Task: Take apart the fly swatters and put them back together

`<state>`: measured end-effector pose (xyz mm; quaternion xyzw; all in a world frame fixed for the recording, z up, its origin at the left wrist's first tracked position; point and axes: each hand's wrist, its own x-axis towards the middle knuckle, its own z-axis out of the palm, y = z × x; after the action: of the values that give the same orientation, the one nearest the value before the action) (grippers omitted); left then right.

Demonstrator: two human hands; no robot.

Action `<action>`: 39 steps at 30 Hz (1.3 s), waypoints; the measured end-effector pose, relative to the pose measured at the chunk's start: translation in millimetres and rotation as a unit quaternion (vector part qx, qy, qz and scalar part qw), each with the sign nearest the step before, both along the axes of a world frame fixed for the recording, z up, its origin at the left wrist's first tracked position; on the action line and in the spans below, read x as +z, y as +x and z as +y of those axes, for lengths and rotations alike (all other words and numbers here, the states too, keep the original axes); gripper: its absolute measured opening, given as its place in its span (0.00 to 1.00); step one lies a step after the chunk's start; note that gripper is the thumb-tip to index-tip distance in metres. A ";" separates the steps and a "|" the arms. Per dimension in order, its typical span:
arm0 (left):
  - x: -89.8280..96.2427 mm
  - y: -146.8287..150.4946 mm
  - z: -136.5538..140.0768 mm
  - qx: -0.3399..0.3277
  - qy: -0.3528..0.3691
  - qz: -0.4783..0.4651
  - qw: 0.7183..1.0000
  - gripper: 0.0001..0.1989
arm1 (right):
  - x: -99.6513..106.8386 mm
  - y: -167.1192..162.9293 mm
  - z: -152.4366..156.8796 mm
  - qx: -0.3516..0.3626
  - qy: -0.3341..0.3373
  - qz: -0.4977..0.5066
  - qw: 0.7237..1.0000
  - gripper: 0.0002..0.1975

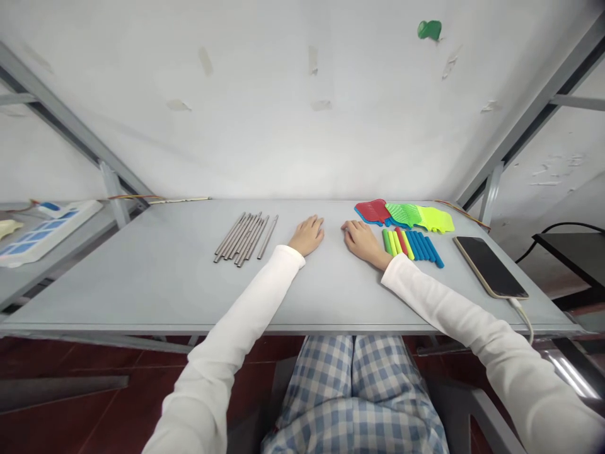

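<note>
My left hand [307,236] rests on the grey table, fingers stretched forward and holding nothing. To its left lies a bundle of thin metal rods [242,238], with one rod [268,238] a little apart at its right side. My right hand [363,241] also lies on the tabletop, palm down with loosely bent fingers and nothing visible in it. Just right of that hand is a row of short coloured tubes [418,245] in green, yellow, red and blue. Behind them, flat mesh pieces like fly swatter heads [404,214] overlap in red, blue, green and yellow.
A smartphone [491,267] with a white charging cable [522,313] lies near the right edge of the table [142,271]. At far left, a white power strip [50,232] sits on another surface. Metal frame bars [70,120] rise at both sides before a white wall [265,126].
</note>
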<state>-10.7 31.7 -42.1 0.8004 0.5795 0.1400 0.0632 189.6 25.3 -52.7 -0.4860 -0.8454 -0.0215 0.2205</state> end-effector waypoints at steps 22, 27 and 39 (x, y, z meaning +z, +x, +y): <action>13.8 -41.3 -1.7 0.315 0.110 -0.082 0.939 0.19 | 9.1 -4.0 -11.1 -0.009 0.011 -0.125 0.992 0.17; 18.2 -57.8 1.5 0.336 0.027 -0.072 0.939 0.19 | 18.1 -8.2 -23.8 -0.046 0.015 -0.187 0.981 0.19; 34.8 -42.8 9.3 0.083 -0.151 -0.628 0.759 0.06 | 36.8 8.4 -21.3 -0.138 0.064 -0.158 0.976 0.16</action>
<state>-53.5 41.0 -7.3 0.4618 0.4874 0.5271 0.5209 198.0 4.0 -15.9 -0.5732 -0.7914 -0.1817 0.1099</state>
